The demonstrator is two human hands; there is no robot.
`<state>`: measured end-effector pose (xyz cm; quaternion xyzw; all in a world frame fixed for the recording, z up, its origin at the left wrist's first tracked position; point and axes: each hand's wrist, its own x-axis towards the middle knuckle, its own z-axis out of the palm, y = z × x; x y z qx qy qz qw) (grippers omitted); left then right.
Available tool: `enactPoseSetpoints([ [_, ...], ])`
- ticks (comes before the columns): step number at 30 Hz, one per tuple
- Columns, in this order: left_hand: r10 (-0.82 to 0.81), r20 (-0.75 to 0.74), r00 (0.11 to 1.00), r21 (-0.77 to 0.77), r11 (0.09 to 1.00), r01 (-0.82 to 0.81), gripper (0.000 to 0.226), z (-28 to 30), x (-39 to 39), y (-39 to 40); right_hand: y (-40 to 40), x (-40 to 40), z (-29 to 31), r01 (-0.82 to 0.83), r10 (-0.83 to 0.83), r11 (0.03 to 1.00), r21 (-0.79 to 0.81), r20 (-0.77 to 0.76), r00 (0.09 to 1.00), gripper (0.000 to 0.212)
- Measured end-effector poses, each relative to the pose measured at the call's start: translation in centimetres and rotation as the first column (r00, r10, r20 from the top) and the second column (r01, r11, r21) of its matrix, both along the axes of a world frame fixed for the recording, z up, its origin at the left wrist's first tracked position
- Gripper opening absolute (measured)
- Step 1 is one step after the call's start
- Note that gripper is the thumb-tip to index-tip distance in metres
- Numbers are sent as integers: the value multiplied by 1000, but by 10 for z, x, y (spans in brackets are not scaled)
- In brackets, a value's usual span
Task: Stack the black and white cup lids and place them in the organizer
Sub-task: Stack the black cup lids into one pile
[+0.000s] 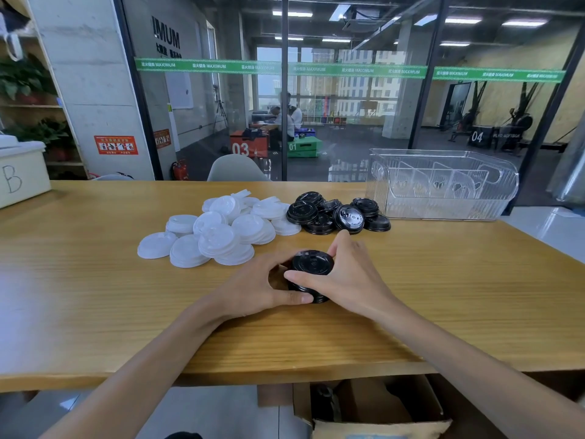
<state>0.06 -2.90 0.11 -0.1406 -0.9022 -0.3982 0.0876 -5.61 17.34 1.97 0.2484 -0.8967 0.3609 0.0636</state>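
Observation:
A short stack of black cup lids [311, 264] stands on the wooden table [95, 296] near the front middle. My left hand [253, 289] holds the stack from the left, its thumb along the base. My right hand [348, 277] grips it from the right, thumb across the front and fingers round the back. Behind, a pile of loose white lids [221, 229] lies left of a smaller pile of loose black lids [338, 213]. The clear plastic organizer [443, 185] with dividers stands at the far right; no lids show in it.
A cream box marked "B" [19, 175] sits at the table's far left edge. An open cardboard box [373, 410] is on the floor under the table's front edge. A grey chair back [237, 169] rises behind the table, before a glass wall.

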Motion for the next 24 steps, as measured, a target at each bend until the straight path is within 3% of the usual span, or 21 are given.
enactPoseSetpoints([
  [4, -15, -31, 999, 6, 1000, 15, 53, 1, 0, 1, -1, -1, -5, -15, 15, 1000, 7, 11, 1000, 80],
  [7, -4, -31, 1000, 10, 1000, 5, 56, 0, -2, 0, 6, -2, -2, -37, 37, 999, 3, 40, 999, 74],
  [9, 9, -24, 1000, 6, 1000, -9, 62, -1, -1, 0, 16, -8, 2, -40, 45, 994, -101, 50, 998, 68],
  [11, 16, -15, 1000, 0, 1000, -16, 66, -3, -2, -2, 25, -24, 4, -51, 50, 980, -192, -11, 999, 57],
  [15, 30, 14, 999, 3, 1000, -30, 69, -5, -3, -3, 33, -84, -4, 15, -36, 990, -138, -150, 988, 33],
  [21, 8, 9, 1000, 15, 1000, -8, 67, -4, -5, -3, 26, -157, -7, 116, -75, 974, 194, -207, 975, 89],
  [24, 10, -5, 1000, 37, 999, -9, 67, -5, -5, -3, 19, -173, -5, 124, -43, 941, 315, -251, 967, 91],
])
